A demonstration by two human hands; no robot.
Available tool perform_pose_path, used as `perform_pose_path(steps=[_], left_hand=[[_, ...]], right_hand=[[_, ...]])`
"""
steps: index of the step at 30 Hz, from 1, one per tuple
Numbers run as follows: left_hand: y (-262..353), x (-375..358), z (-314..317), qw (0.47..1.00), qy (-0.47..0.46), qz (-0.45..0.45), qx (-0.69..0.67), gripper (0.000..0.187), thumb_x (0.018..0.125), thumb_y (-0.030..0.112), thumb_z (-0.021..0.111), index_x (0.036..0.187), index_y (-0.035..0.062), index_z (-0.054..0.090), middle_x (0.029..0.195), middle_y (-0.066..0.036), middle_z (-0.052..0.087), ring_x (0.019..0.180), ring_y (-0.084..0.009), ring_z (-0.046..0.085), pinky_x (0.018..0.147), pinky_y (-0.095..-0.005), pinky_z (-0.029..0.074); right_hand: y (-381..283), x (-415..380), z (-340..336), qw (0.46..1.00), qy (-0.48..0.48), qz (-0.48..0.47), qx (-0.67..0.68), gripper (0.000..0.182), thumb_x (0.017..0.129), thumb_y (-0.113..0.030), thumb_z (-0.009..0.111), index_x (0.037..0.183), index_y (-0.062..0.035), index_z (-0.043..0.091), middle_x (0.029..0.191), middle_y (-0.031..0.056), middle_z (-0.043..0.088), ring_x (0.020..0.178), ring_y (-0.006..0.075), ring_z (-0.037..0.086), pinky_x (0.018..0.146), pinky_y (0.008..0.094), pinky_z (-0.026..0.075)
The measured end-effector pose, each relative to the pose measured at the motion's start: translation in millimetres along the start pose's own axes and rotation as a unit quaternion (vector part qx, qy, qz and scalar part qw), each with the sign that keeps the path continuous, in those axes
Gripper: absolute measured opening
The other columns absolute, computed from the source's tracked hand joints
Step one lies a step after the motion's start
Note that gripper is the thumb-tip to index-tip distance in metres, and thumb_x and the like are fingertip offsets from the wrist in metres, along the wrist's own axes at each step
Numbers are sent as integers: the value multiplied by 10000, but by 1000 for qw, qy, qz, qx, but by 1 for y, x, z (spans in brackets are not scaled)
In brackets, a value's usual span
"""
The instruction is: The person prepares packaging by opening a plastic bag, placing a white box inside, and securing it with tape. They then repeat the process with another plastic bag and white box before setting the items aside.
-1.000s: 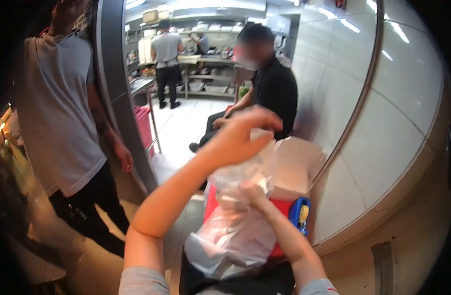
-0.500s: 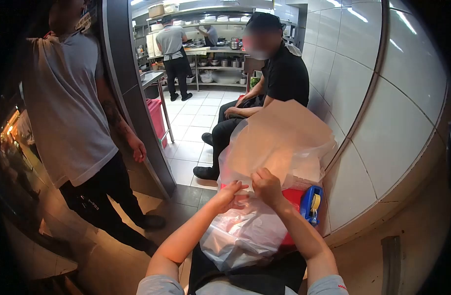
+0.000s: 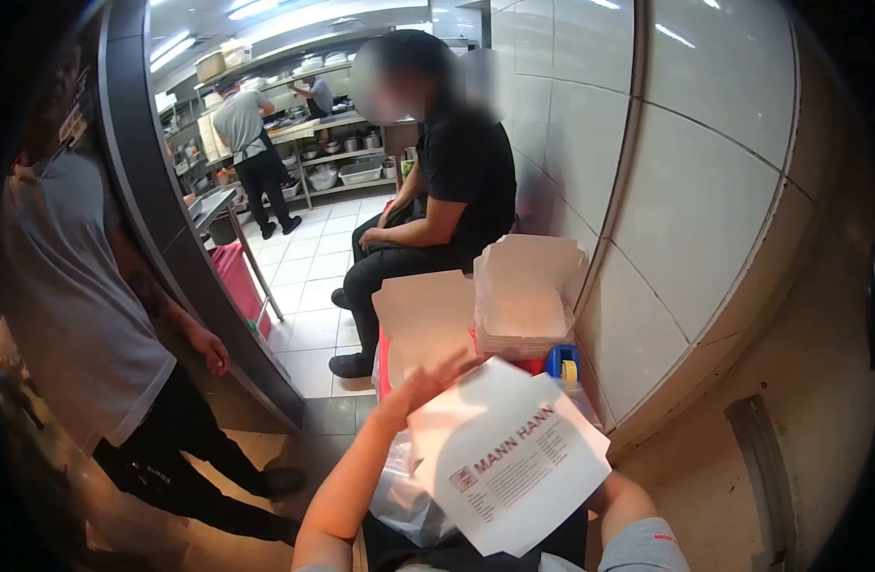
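Observation:
A white cardboard sheet (image 3: pixel 514 462) printed "MANN HANN" is held up in front of my body, tilted. At its upper left edge is my left hand (image 3: pixel 428 383), fingers stretched out and fairly flat. Behind the sheet's right side goes my right hand (image 3: pixel 609 488); its fingers are hidden by the cardboard. Farther forward lies a brown cardboard sheet (image 3: pixel 423 310), and right of it a stack of cut cardboard (image 3: pixel 523 286). Beneath the printed sheet, a translucent plastic bag (image 3: pixel 399 491) is partly visible.
A blue tape dispenser (image 3: pixel 562 362) stands beside the stack. One person in black (image 3: pixel 461 176) sits just beyond; another in grey (image 3: pixel 84 296) stands at left. A tiled wall (image 3: pixel 695 210) runs along the right. Kitchen shelves (image 3: pixel 347 153) and two more people are at the back.
The printed sheet is now up in front of me, and my hands have moved apart around it. The plastic over the brown cardboard is pulled away. My view has turned right.

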State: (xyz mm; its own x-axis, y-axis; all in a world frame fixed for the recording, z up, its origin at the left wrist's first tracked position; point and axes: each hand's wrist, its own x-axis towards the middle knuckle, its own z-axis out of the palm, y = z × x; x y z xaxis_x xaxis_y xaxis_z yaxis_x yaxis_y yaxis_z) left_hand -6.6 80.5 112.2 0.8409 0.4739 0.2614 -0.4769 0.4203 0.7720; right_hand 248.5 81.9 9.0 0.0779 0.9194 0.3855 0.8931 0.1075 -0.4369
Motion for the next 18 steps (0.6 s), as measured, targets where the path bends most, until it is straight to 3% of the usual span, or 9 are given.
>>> perform_pose_path(steps=[2,4,7,10,11,14,15,18], left_hand=[[25,11,1,986,-84,124,77,706,901,590,293,1413,105,264,1365,-128,422,1242,-366,403,1057,-526,240],[41,3,-1,973,-75,218,9,663,907,567,327,1399,123,311,1346,-156,432,1225,-363,425,1053,-514,246],[36,-12,-12,963,-36,259,-60,586,935,507,300,1377,125,348,1314,-154,467,1190,-351,462,1034,-490,288],[8,-33,-34,975,80,206,-30,537,956,472,263,1358,137,380,1304,-128,488,1174,-335,483,1019,-505,309],[-1,-42,-40,974,98,200,-49,523,957,462,272,1353,141,386,1299,-126,494,1172,-332,485,1013,-503,317],[-23,-70,-53,966,162,177,-92,488,958,435,298,1341,151,402,1284,-120,509,1169,-323,490,999,-500,335],[-29,-80,-57,963,188,168,-98,480,958,428,306,1339,154,405,1279,-118,514,1169,-320,491,998,-500,336],[-40,-103,-59,952,236,151,-123,465,956,414,320,1330,154,414,1267,-115,525,1168,-316,493,992,-501,342]], right_hand=[[35,47,-21,996,39,30,-70,270,708,-71,559,977,-51,577,958,150,575,869,333,572,709,405,478],[66,84,-27,990,50,50,-122,277,713,-61,551,989,-48,575,974,159,576,881,342,572,715,403,478],[92,114,-22,981,13,63,-185,289,719,-45,539,1007,-44,572,997,174,578,899,354,572,724,401,477],[99,107,-10,974,-74,18,-213,301,726,-30,527,1024,-39,570,1021,188,580,918,366,573,732,398,477],[99,97,-12,984,-117,-12,-134,291,693,-39,547,978,-64,597,956,193,605,907,373,577,745,404,474],[136,108,13,965,-254,-53,-34,305,673,-67,579,977,-74,597,963,187,601,940,358,572,785,419,461],[134,119,7,933,-359,20,6,335,680,-135,641,1006,-82,588,1090,180,560,1045,354,520,858,422,430],[119,135,-2,955,-284,-45,67,460,729,-332,663,1125,-118,570,1259,172,476,1204,353,402,986,419,352]])
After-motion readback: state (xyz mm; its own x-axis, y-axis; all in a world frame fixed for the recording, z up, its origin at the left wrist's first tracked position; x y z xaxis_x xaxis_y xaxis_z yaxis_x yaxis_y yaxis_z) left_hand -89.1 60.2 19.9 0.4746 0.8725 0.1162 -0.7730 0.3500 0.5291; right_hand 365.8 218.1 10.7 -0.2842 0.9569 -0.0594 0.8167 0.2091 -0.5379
